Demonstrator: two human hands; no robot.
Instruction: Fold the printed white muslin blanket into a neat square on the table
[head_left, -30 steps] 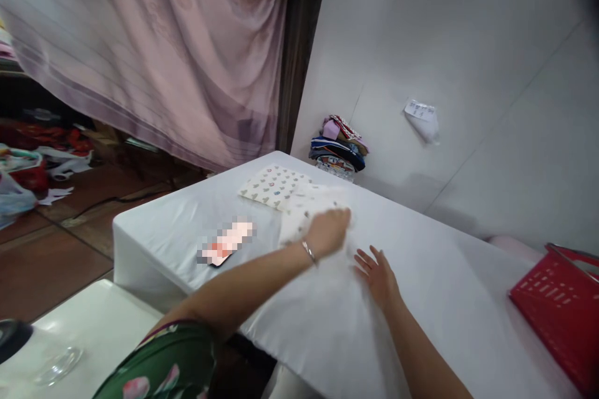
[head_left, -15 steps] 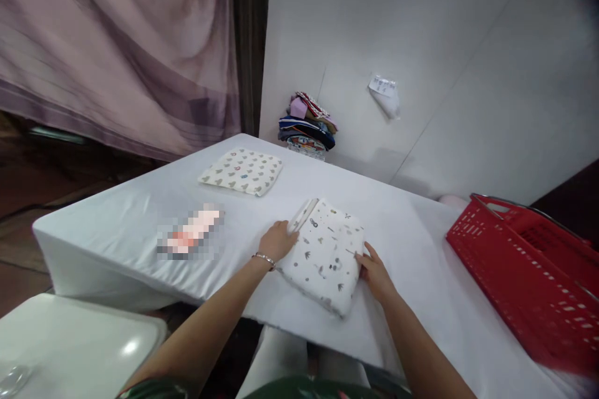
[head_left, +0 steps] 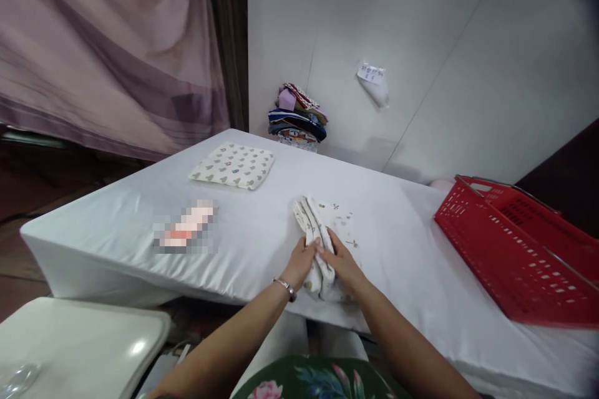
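Observation:
A white cloth (head_left: 306,215) with small printed figures is bunched in thick folds near the table's front edge. My left hand (head_left: 300,264) grips the folds from the left, its fingers closed on them. From the other side my right hand (head_left: 345,264) clasps the same folds, thumb close to the left one. A flatter part of the cloth spreads on the tabletop to the right, partly hidden behind my right hand. Farther back on the left lies a second folded cloth (head_left: 234,166), cream with rows of grey motifs, untouched.
A white-covered table (head_left: 397,243) bears everything here. On its right stands a red plastic basket (head_left: 510,274). A blurred flat item (head_left: 187,227) lies to the left. Folded clothes (head_left: 297,115) are piled by the wall. A white stool (head_left: 79,343) is at lower left.
The printed cloth was lying as a flat rectangle with my hands apart at its two sides. Its left portion is now gathered upright, and my hands have come together on it.

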